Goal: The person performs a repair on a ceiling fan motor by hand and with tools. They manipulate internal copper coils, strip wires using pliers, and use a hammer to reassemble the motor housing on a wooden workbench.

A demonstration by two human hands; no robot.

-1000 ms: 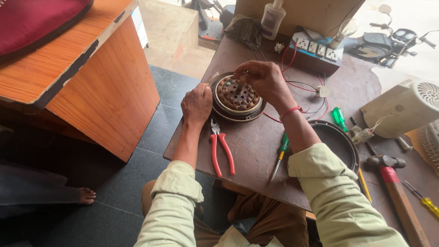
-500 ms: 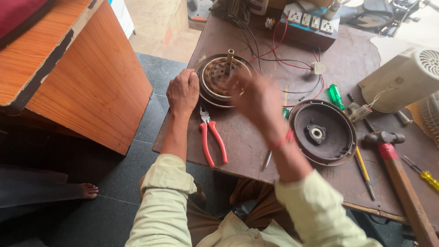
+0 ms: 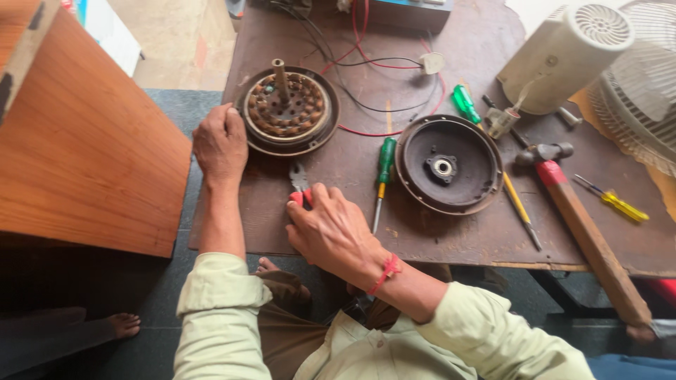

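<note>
Pliers (image 3: 299, 184) with red handles are what the right hand (image 3: 331, 229) is on, down at about 7 o'clock on the brown table (image 3: 451, 236). Fingers are curled over the handles so most of the tool is covered; only the metal nose pokes out toward 12 o'clock and a bit of red shows by the thumb. It's gripping or at least pressing on them, can't tell if they're lifted off the table.

Left hand (image 3: 220, 144) sits at roughly 9 o'clock, loosely closed, knuckles up, resting against the left rim of the motor (image 3: 287, 109). That's the round part with copper windings and a shaft sticking straight up, at around 11 o'clock. The hand touches its edge and holds nothing else, far as I can see.

Other stuff around: a green screwdriver (image 3: 384, 172) lies just right of the pliers, tip pointing at 6 o'clock. Right of that, about dead center, is the round dark cover (image 3: 448, 165) with a bearing in the middle, lying open side up. A second green screwdriver (image 3: 465, 104) sits above it at 1 o'clock. A hammer (image 3: 577, 225) with a wooden handle runs off toward 4 o'clock, with a small yellow screwdriver (image 3: 612, 200) near it. White fan housing (image 3: 563, 56) is up at 2 o'clock. Red and black wires (image 3: 373, 63) loop out from the motor toward 12.
</note>
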